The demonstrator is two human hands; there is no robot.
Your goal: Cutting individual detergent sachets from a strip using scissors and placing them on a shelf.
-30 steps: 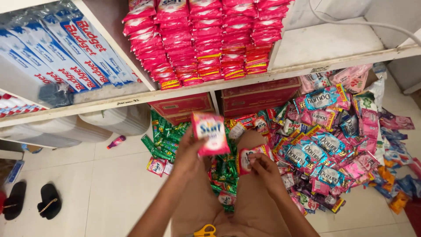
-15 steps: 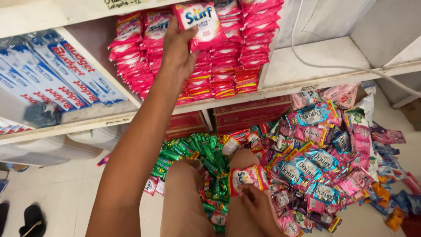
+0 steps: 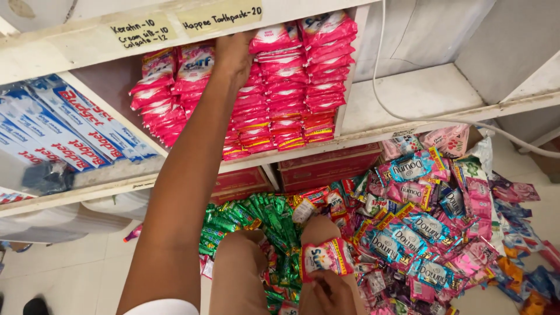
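While the left hand (image 3: pixel 233 55) presses flat against the pink sachets (image 3: pixel 291 87) stacked on the shelf (image 3: pixel 408 99), the right hand (image 3: pixel 332 291) below the shelf pinches one pink sachet (image 3: pixel 326 256) over the knee.

L hand (image 3: pixel 233 55) stretched up; R hand (image 3: pixel 332 289) low, fingers pinched.

The person's left arm (image 3: pixel 186 175) is bare from wrist to upper arm, where a white short sleeve (image 3: pixel 160 307) ends in a rounded hem. Both hands, the left hand (image 3: pixel 233 55) and the right hand (image 3: pixel 333 291), wear no gloves, rings or watch. The knees (image 3: pixel 245 256) are bare.
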